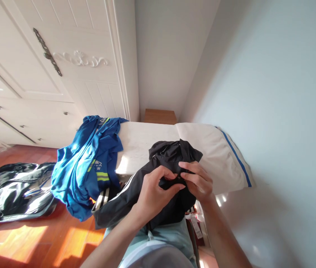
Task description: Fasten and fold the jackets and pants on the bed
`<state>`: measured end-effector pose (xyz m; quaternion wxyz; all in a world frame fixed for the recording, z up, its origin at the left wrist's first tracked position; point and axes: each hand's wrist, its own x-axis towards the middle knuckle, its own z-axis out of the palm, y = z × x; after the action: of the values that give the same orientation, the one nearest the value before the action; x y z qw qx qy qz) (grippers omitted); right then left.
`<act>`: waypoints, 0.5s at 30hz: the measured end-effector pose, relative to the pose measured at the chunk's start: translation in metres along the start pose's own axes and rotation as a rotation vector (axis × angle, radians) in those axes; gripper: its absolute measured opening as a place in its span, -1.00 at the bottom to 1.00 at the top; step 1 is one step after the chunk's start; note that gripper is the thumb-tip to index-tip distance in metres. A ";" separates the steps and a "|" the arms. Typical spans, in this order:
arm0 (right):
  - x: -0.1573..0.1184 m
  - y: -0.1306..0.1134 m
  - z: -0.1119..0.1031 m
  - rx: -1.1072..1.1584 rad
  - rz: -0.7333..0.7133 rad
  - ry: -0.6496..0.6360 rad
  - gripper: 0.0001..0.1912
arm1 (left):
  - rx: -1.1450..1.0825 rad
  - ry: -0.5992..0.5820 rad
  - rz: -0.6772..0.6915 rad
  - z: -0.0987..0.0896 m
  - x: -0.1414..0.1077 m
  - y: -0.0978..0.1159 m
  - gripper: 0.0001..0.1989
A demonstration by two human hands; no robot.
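Observation:
A black jacket (135,186) with white stripes along its sleeve lies bunched over my lap and the edge of a white-topped bench. My left hand (155,190) is on the dark cloth, its thumb and forefinger curled toward each other in a pinch. Facing it, my right hand (199,180) grips the same part of the garment with bent fingers. The two sets of fingertips almost meet near a small detail on the fabric, too small to make out.
Left on the white bench (147,137) hangs a blue garment (82,171) with yellow-green bands. A white cloth (208,160) with a blue stripe covers the right end. A shiny black bag (18,190) lies on the wooden floor (15,238). White cabinets (85,78) stand behind; a wall (272,93) bounds the right.

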<state>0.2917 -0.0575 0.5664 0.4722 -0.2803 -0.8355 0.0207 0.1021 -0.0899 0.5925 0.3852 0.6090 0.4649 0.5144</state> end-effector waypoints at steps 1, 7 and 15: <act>0.002 0.001 0.002 0.027 -0.016 -0.015 -0.68 | 0.015 0.015 0.027 0.001 0.000 -0.002 -0.78; 0.010 0.004 0.008 0.133 0.055 0.024 -0.56 | 0.104 0.074 0.163 0.006 0.001 -0.011 -0.83; 0.007 0.004 0.013 0.206 0.174 0.125 -0.53 | 0.090 0.061 0.342 0.006 0.007 -0.027 -0.80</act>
<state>0.2803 -0.0474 0.5631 0.5458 -0.3025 -0.7705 0.1297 0.1040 -0.0761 0.5680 0.2502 0.6800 0.3883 0.5694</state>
